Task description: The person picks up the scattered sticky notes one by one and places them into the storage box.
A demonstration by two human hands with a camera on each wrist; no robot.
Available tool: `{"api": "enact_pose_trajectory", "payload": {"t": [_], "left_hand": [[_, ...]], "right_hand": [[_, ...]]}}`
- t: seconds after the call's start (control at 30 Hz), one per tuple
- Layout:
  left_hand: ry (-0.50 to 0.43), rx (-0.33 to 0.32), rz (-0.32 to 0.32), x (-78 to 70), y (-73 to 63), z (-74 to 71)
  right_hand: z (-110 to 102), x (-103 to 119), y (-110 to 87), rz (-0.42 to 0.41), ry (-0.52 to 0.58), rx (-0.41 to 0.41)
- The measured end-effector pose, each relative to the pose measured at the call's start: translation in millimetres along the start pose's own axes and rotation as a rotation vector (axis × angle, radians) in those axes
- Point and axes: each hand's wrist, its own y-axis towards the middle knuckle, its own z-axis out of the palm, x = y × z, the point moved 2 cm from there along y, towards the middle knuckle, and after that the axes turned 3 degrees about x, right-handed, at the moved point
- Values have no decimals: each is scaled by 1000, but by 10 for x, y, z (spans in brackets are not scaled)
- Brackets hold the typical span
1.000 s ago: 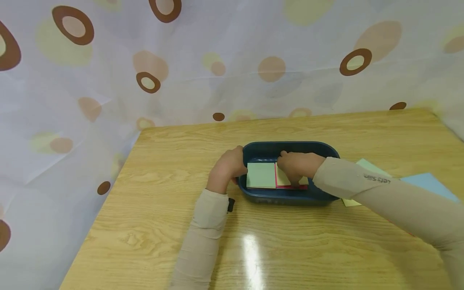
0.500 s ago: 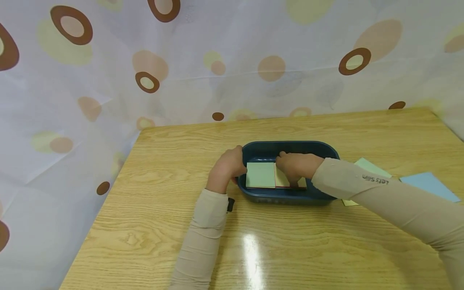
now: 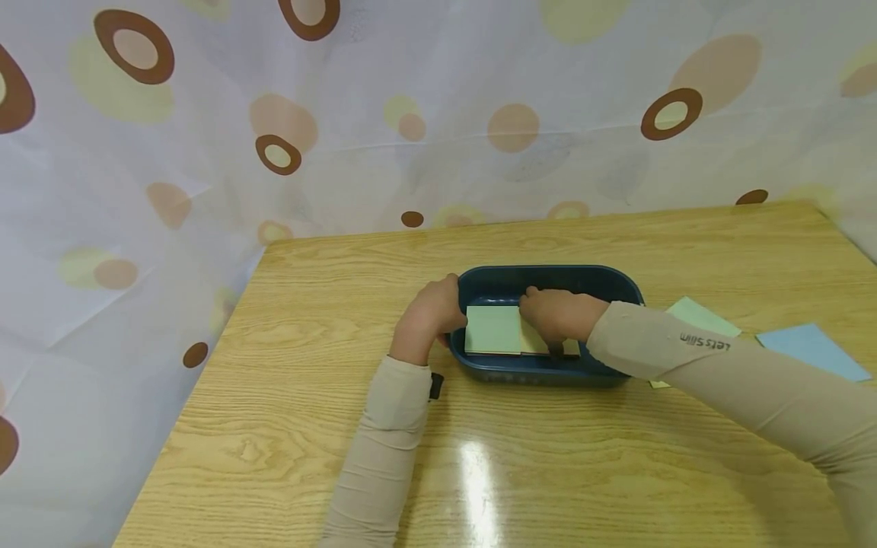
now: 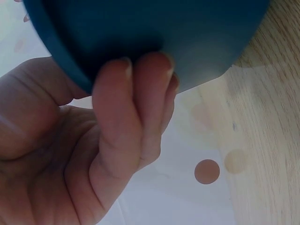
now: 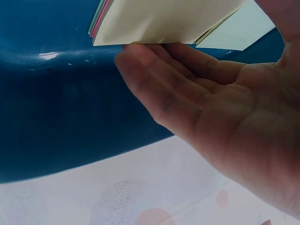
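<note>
A dark blue oblong tub [image 3: 541, 376] stands on the wooden table. My left hand [image 3: 432, 313] grips its left end; in the left wrist view the curled fingers [image 4: 117, 108] press the outer wall, the thumb passing behind the rim. Inside the tub, two stacks of square paper notes lie side by side. The left stack has a pale green sheet [image 3: 493, 329] on top. My right hand [image 3: 560, 313] holds the cream-topped stack [image 3: 530, 339] by opposite edges, thumb at the near side, fingers at the far. Pink and green layers show under the cream sheet [image 5: 164, 21] in the right wrist view.
To the right of the tub, partly under the right sleeve, lie a pale green paper [image 3: 702, 317], a light blue paper [image 3: 815, 352] and a yellow corner [image 3: 659, 383]. A dotted white curtain [image 3: 466, 175] hangs behind the table [image 3: 301, 327].
The pink edges that showed beside and below the cream-topped stack no longer show in the head view. My right hand has shifted slightly left; my left hand stays on the tub.
</note>
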Motion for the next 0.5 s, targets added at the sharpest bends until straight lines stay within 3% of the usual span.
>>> {"api": "enact_pose_trajectory", "payload": {"t": [0.33,0.5], "left_hand": [[16,-10,15,-9,7,8],[23,-15,13,2,13,14]], "right_hand": [[-47,-58,-62,11,54,2],[-250,-63,-281,-39,145,-76]]}}
